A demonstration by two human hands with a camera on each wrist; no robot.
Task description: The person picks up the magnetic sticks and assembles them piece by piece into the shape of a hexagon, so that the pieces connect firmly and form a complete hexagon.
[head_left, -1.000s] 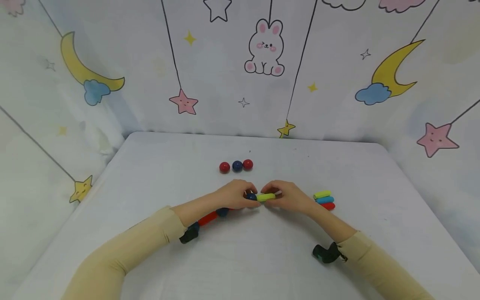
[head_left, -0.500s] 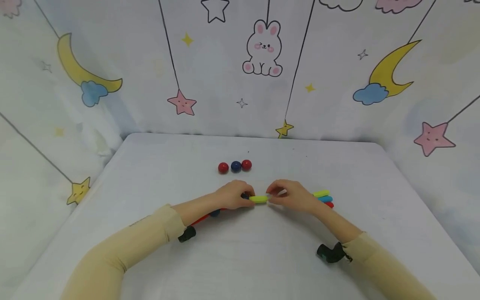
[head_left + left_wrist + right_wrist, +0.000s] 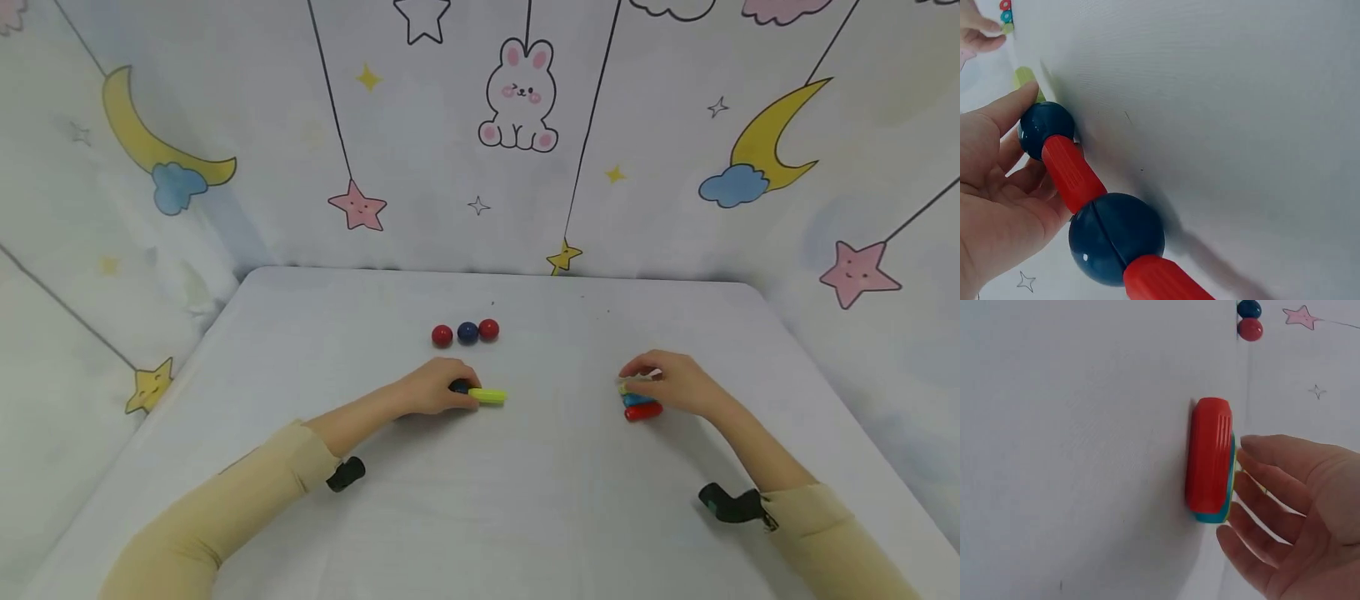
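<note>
Right hand [image 3: 675,385] gone from centre to right of frame, fingers loosely open over stacked sticks [image 3: 642,407], left hand [image 3: 435,388] at centre, curled around ball-and-stick chain [image 3: 1079,187], yellow stick [image 3: 487,396] at its end on table [image 3: 525,500], three balls [image 3: 466,332] above

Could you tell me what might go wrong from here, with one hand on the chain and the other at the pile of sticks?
The left hand holds the ball-and-stick chain only near its end, so the links behind might come apart if it is lifted. The right hand hovers open over three stacked sticks; a loose pinch could take more than one or scatter them. The three loose balls beyond could roll if the table is nudged.
</note>
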